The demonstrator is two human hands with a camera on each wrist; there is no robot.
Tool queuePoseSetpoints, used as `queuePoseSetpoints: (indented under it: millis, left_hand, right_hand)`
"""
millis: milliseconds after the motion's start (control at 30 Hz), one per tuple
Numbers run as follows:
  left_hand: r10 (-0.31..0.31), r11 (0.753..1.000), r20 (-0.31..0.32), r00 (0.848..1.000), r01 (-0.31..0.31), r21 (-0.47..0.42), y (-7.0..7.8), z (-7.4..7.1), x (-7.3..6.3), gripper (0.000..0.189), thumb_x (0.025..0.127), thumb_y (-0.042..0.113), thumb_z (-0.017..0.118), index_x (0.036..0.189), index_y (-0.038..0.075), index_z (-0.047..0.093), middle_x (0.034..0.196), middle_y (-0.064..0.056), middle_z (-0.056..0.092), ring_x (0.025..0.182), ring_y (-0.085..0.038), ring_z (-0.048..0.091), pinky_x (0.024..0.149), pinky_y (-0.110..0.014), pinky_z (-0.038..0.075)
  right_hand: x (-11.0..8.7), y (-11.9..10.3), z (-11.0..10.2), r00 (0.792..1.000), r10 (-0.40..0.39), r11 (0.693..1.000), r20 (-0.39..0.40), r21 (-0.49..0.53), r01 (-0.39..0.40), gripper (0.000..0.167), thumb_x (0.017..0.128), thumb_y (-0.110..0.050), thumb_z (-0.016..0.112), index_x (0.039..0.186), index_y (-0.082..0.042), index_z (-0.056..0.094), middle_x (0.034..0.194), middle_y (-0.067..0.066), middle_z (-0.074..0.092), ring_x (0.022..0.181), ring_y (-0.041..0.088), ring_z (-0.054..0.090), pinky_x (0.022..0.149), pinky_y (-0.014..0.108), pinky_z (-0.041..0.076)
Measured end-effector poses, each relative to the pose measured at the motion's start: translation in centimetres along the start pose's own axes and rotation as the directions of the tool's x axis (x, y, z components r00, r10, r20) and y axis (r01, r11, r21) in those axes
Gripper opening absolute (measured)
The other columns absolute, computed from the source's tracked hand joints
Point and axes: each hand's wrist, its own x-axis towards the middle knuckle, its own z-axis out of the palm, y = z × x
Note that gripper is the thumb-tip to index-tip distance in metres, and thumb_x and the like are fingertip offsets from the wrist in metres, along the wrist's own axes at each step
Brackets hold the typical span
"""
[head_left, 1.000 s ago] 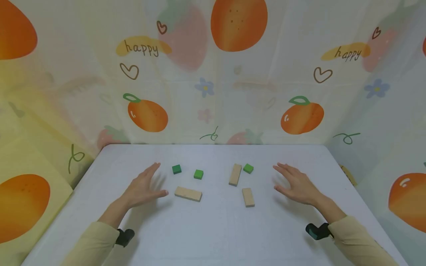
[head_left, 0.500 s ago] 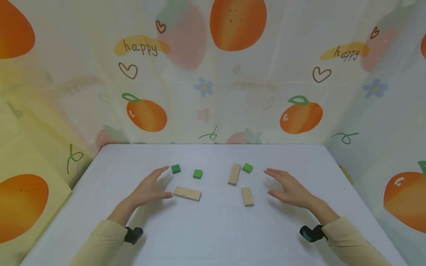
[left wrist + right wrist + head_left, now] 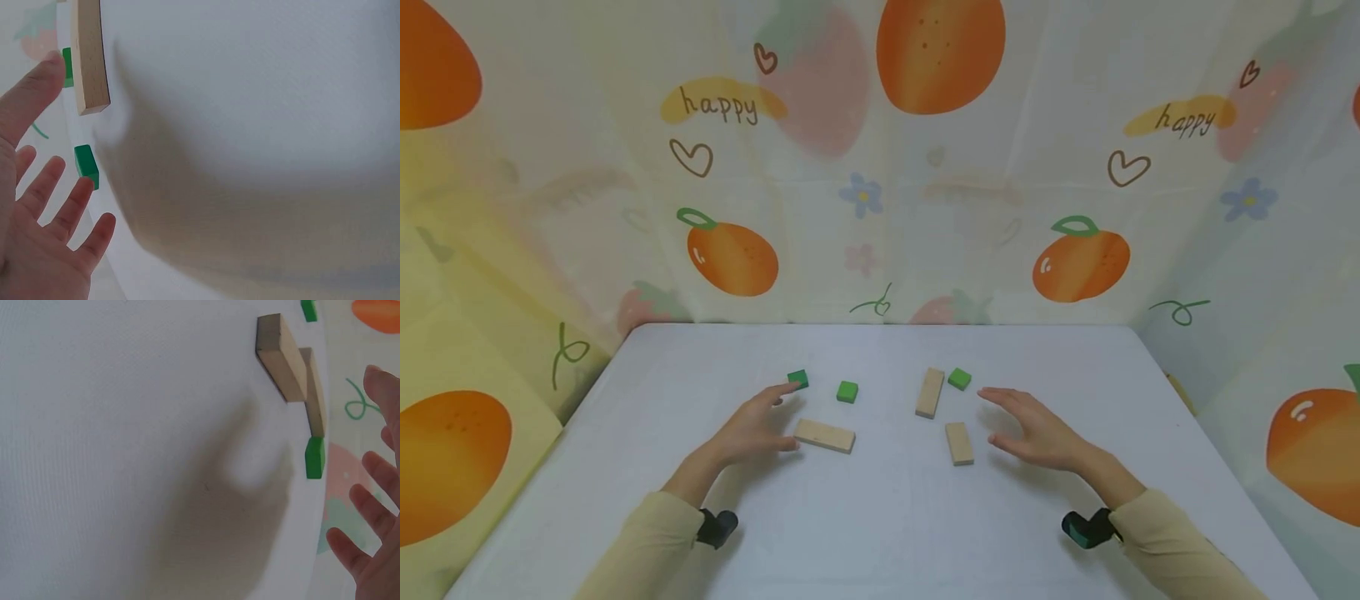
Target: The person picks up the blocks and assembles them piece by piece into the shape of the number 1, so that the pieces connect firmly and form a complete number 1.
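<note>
My left hand (image 3: 748, 429) hovers over the left side of the table with fingers spread, holding nothing. Its fingertips overlap the dark green block (image 3: 798, 379) in the head view, and its thumb is at the left end of a long wooden block (image 3: 824, 436). My right hand (image 3: 1037, 429), also spread and holding nothing, is to the right of a shorter wooden block (image 3: 958, 443). Beyond its fingertips lies a light green block (image 3: 959, 379), beside another long wooden block (image 3: 929, 392). A second light green block (image 3: 847, 392) lies between the hands.
A white table (image 3: 895, 525) carries all the blocks, lying flat and apart. Behind it hangs a fruit-printed cloth (image 3: 940, 250), which also covers both sides. Black wrist cameras sit at both cuffs, the left camera (image 3: 718, 528) and the right camera (image 3: 1086, 528).
Both hands have moved inward toward the blocks, the left to the right and the right to the left. The blocks have stayed where they were.
</note>
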Motion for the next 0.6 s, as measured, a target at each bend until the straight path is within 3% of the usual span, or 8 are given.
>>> queuePoseSetpoints:
  millis: [133,367,600]
  left_hand:
    - [0.018,1.000,0.008,1.000,-0.018,-0.004,-0.1,0.4,0.1,0.083,0.062,0.011,0.083,0.135,0.006,0.042,0.134,-0.016,0.047,0.118,-0.038,0.046,0.095,-0.050,0.038]
    - [-0.044,0.999,0.032,0.999,0.044,0.012,0.2,0.9,0.4,0.071,0.065,0.008,0.080,0.130,0.011,0.050,0.132,-0.009,0.050,0.117,-0.030,0.047,0.092,-0.045,0.042]
    - [-0.018,0.999,0.048,0.999,0.016,0.030,0.1,1.1,0.6,0.061,0.068,0.006,0.078,0.125,0.010,0.054,0.127,-0.009,0.055,0.113,-0.029,0.050,0.094,-0.045,0.040]
  right_hand:
    - [0.1,-0.2,0.4,1.000,-0.015,1.000,0.008,0.013,0.015,0.060,0.081,-0.023,0.069,0.134,-0.006,0.045,0.134,0.008,0.050,0.122,0.028,0.044,0.098,0.049,0.036]
    - [0.0,-0.2,1.1,0.999,-0.039,0.999,0.014,0.023,0.039,0.059,0.081,-0.022,0.069,0.133,-0.005,0.046,0.133,0.007,0.050,0.123,0.027,0.044,0.099,0.047,0.036]
    - [0.0,-0.3,1.7,0.998,-0.063,0.998,0.002,0.029,0.063,0.056,0.081,-0.021,0.068,0.131,-0.005,0.048,0.131,0.004,0.052,0.121,0.024,0.046,0.097,0.046,0.038]
